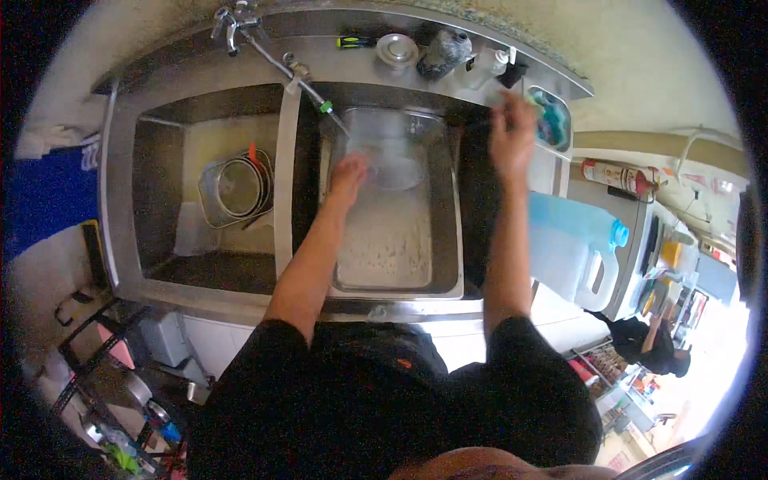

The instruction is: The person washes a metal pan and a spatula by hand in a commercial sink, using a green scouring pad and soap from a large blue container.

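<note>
My left hand (351,174) is over the back left part of a deep rectangular metal pan (384,252) that sits in the right sink basin. Just right of its fingers is a blurred, see-through round container (396,173); whether the fingers grip it cannot be told. The tip of the faucet's long spout (309,90), with a green band, points down behind this hand. My right hand (514,129) is raised at the basin's right side, blurred, fingers partly bent, beside a tray (551,118) holding a blue-green scouring pad or sponge. I see nothing held in it.
The left basin (207,129) holds stacked metal containers (240,187) and an orange-handled utensil. Along the back ledge stand a metal lid (397,50), a dark wrapped item (444,54) and a clear bottle (482,67). A large jug (570,246) is at right. Another person (648,345) works farther off.
</note>
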`<move>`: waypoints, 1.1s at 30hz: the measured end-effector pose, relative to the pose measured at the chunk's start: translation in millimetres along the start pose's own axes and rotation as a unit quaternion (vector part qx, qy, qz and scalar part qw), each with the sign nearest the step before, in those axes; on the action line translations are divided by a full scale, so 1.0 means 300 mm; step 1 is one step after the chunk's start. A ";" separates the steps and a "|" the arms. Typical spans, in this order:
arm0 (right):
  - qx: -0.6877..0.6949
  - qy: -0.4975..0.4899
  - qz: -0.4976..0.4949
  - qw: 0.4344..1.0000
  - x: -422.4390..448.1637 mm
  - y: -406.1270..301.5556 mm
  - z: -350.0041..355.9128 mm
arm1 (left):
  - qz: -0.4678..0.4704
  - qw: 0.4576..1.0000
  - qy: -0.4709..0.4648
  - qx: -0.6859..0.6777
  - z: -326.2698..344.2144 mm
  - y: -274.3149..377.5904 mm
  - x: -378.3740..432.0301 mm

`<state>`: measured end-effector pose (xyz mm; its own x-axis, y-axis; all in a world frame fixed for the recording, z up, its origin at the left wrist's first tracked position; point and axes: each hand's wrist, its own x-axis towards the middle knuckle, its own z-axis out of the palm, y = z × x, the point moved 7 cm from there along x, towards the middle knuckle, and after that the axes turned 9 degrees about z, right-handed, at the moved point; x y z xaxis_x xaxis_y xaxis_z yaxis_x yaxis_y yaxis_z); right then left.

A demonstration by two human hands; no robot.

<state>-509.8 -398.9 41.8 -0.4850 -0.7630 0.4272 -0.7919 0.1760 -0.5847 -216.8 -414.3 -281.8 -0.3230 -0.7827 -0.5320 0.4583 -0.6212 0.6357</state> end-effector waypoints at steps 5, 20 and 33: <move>0.193 -0.169 0.225 0.940 -0.345 0.067 0.407 | 0.024 0.974 0.144 -0.171 0.010 -0.029 0.257; 0.663 -0.245 0.583 0.400 -0.697 0.197 1.331 | 0.270 0.884 0.170 0.342 0.008 0.301 0.276; 0.500 -0.259 0.583 0.586 -0.618 0.274 1.290 | 0.254 0.949 -0.009 0.186 0.177 0.670 0.112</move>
<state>-341.4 -483.8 -352.2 -0.0973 -0.6178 -0.7803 0.7043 0.5112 -0.4926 -179.4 -567.6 -142.2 -0.1552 -0.9832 -0.0960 0.2351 -0.1311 0.9631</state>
